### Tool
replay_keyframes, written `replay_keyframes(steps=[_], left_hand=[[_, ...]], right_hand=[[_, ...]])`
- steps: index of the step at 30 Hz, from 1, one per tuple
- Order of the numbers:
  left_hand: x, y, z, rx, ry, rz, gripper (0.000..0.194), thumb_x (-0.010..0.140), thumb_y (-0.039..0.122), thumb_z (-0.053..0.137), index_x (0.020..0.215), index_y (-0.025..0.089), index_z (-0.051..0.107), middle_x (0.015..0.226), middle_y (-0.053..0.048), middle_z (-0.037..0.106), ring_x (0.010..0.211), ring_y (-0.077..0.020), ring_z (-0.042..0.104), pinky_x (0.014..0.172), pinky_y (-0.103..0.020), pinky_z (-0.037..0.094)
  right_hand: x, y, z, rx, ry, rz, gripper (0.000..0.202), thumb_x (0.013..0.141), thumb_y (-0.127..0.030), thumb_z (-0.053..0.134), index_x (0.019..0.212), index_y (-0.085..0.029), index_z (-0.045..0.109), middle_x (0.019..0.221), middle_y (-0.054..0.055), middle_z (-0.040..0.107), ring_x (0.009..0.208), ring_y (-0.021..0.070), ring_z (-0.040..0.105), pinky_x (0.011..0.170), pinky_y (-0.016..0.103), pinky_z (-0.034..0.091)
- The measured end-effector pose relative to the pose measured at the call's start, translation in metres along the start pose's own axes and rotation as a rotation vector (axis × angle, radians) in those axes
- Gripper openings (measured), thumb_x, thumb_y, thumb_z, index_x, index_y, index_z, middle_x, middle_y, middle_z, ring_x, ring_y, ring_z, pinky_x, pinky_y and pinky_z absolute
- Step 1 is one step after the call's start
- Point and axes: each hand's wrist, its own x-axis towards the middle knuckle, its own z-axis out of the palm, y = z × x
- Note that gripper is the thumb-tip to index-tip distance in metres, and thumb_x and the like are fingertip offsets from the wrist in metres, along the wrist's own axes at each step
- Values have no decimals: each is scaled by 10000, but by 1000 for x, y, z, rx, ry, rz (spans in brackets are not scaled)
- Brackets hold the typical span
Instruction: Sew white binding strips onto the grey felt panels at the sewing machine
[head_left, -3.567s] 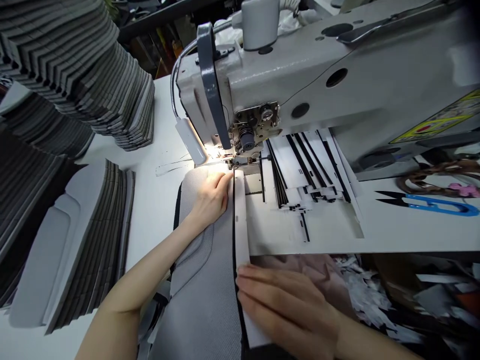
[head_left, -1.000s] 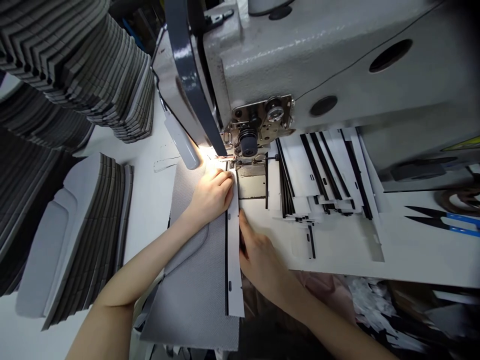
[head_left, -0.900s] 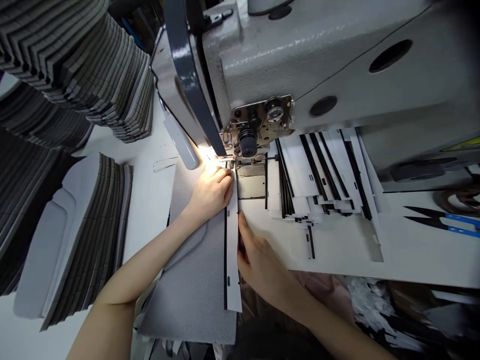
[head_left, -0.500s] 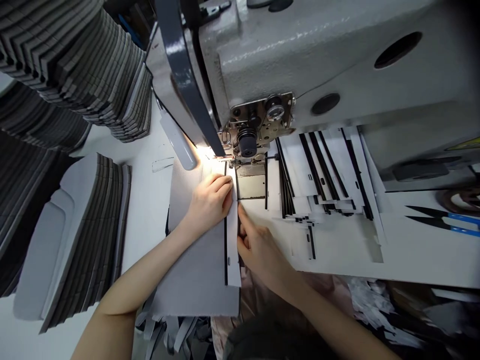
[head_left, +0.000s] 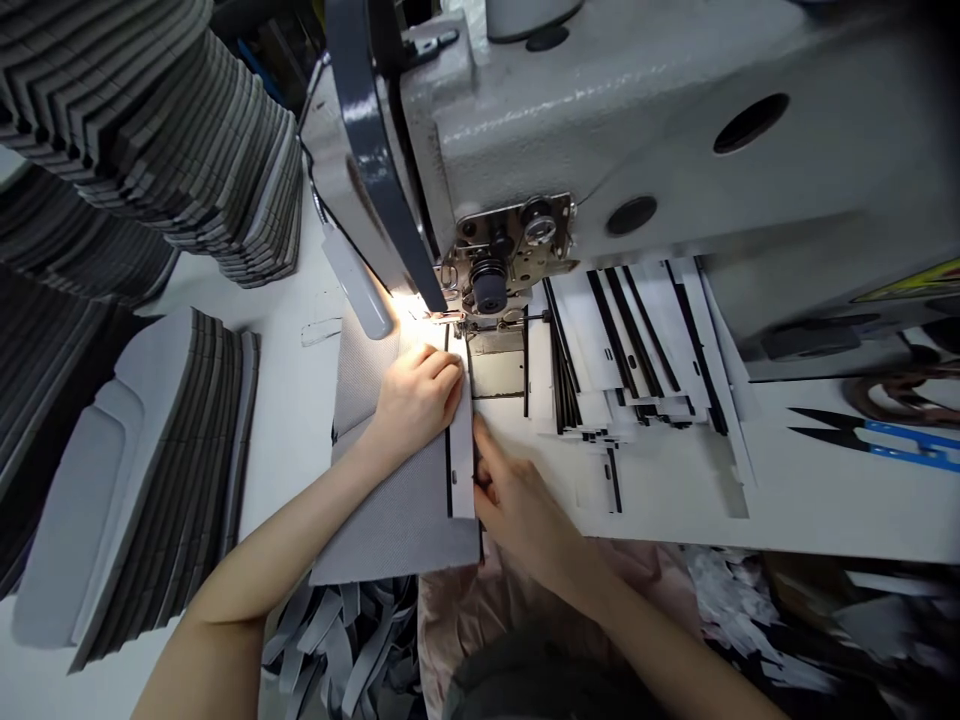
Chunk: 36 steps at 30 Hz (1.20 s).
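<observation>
A grey fabric panel [head_left: 405, 530] lies under the sewing machine [head_left: 487, 290], with a white strip edged in black [head_left: 463, 470] along its right side. My left hand [head_left: 420, 395] presses on the panel and strip just in front of the needle area, its fingers bent and held together. At the strip's right edge is my right hand [head_left: 517, 500], index finger stretched along the border and the other fingers curled in. Its thumb and fingers seem to grip that edge. The far end of the strip disappears beneath the presser foot area, lit by a lamp.
Tall stacks of grey padded pieces [head_left: 165, 480] stand at the left. Several white strips with black edges [head_left: 615, 340] lie fanned out right of the needle. Blue-handled scissors [head_left: 877, 435] rest farther right. Fabric scraps [head_left: 345, 640] hang below the table edge.
The panel and strip have slid farther under the machine, away from me, so less shows on my side. Both hands stay close to where they were. The view has shifted slightly.
</observation>
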Motion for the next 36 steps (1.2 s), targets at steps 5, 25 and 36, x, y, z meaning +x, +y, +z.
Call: replay_keyframes(steps=[5, 25, 36], left_hand=[[-4, 7, -3, -21, 10, -24, 183, 949, 145, 497, 968, 162, 677, 1064, -63, 727, 923, -205, 608, 829, -359, 558], [-6, 13, -6, 104, -18, -81, 150, 908, 145, 543, 879, 172, 688, 985, -44, 749, 883, -223, 605, 740, -384, 465], [10, -10, 8, 171, -3, -92, 173, 904, 171, 549, 804, 197, 688, 917, -52, 730, 925, -253, 607, 799, -412, 435]], right_hand=[[7, -1, -8, -6, 33, 18, 701, 884, -77, 428, 1566, -34, 275, 820, 68, 626, 617, 144, 503, 648, 277, 463], [22, 1, -8, -95, 114, -13, 882, 873, -163, 554, 1583, 12, 61, 777, 60, 663, 730, 225, 608, 758, 374, 507], [45, -6, -23, -141, 142, 5, 907, 886, -206, 583, 1586, -30, 34, 742, 24, 678, 747, 217, 633, 759, 328, 490]])
